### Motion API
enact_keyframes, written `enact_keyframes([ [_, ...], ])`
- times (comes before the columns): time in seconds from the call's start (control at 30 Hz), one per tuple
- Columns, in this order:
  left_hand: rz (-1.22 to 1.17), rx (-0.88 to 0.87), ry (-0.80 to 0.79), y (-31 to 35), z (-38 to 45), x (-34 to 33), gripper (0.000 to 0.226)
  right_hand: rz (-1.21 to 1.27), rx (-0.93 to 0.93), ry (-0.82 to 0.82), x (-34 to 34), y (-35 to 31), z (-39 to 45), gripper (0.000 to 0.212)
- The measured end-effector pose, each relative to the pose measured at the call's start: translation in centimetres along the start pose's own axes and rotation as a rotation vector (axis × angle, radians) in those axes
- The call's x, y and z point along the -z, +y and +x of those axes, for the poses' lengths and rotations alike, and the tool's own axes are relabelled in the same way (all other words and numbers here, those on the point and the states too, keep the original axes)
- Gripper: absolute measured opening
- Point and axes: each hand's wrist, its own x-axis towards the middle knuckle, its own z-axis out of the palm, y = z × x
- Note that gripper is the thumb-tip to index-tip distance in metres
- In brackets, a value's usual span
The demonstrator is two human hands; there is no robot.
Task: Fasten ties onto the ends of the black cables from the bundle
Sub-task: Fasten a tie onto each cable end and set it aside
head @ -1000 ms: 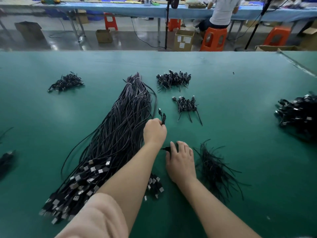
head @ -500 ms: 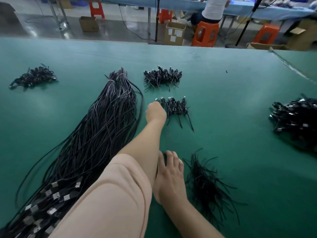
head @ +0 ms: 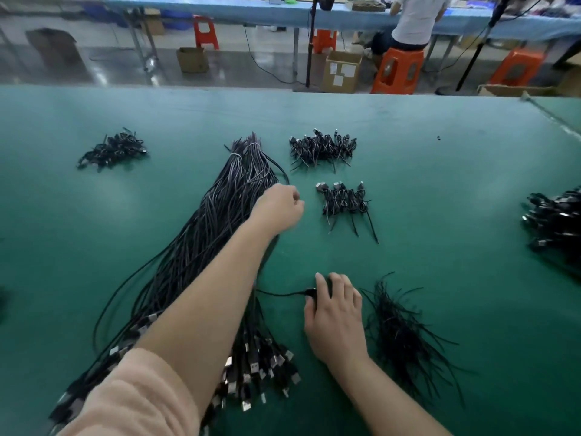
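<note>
A long bundle of black cables runs diagonally across the green table, its metal plug ends fanned out near me. My left hand hovers at the bundle's right edge with its fingers curled; I see nothing in them. My right hand lies palm down, thumb and forefinger pinching the plug end of a single black cable that leads left under my left arm. A loose heap of black ties lies just right of that hand. A small row of coiled, tied cables sits right of my left hand.
More heaps of coiled cables lie at the back centre, back left and right edge. Beyond the table's far edge are orange stools, cardboard boxes and a seated person at another bench.
My left hand carried a coiled cable to the small row, left it there, and drew back left to the bundle's edge. My right hand stayed down near the ties.
</note>
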Motion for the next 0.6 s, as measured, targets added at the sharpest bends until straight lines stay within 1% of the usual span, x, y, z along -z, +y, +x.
enact_keyframes([
  [0.07,0.192,0.019,0.011,-2.1,-2.9,1.9,0.041,0.009,-0.002,-0.016,-0.1,0.0,0.0,0.057],
  [0.1,0.248,0.044,0.005,-3.2,-4.6,2.4,0.046,0.011,-0.005,-0.016,-0.1,0.0,0.1,0.057],
  [0.2,0.277,0.139,-0.033,-6.3,-10.1,2.0,0.059,-0.01,-0.001,0.02,0.1,-0.2,-0.1,0.054],
  [0.3,0.272,0.254,-0.078,-9.1,-15.7,-0.6,0.065,-0.006,0.0,0.039,0.0,-0.1,-0.2,0.053],
  [0.33,0.29,0.262,-0.095,-9.8,-17.0,-1.5,0.065,-0.011,0.0,0.047,0.0,-0.1,-0.2,0.053],
  [0.43,0.35,0.204,-0.094,-10.9,-18.0,-3.2,0.064,-0.029,0.018,0.06,0.2,-0.2,-0.3,0.047],
  [0.6,0.369,0.184,-0.054,-10.8,-17.7,-3.7,0.063,0.025,0.078,0.126,0.9,-0.4,-0.9,0.026],
])
